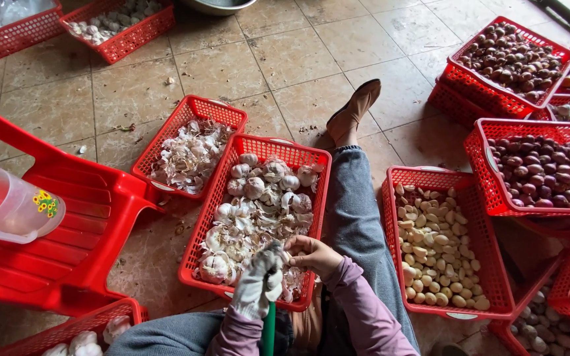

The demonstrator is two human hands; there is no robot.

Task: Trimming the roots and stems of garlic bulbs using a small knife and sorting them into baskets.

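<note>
Head view: a person is sitting on a tiled floor with one leg stretched out between red plastic baskets, working through a load of garlic. The left hand, in a pale work glove, is closing round a green-handled tool, seemingly a knife, whose tip is meeting a small garlic piece. The bare right hand is pinching that piece between narrowed fingertips, just over the near edge of the basket of whole garlic bulbs.

Judging by how the baskets are filling, the work is looking well under way but far from finished. To the right of the leg, a basket of peeled cloves is sitting thickly covered, though its red mesh is showing through in places. Beyond the bulbs, a basket of papery skins is holding a fair heap of waste. The bulb basket is carrying many unbroken heads, so plenty appears to be waiting.

More baskets are lying around: dark shallots at the right, another such load farther back, and more garlic at the bottom corners. A red plastic chair is lying on its side at the left with a clear plastic jug resting on it.
</note>
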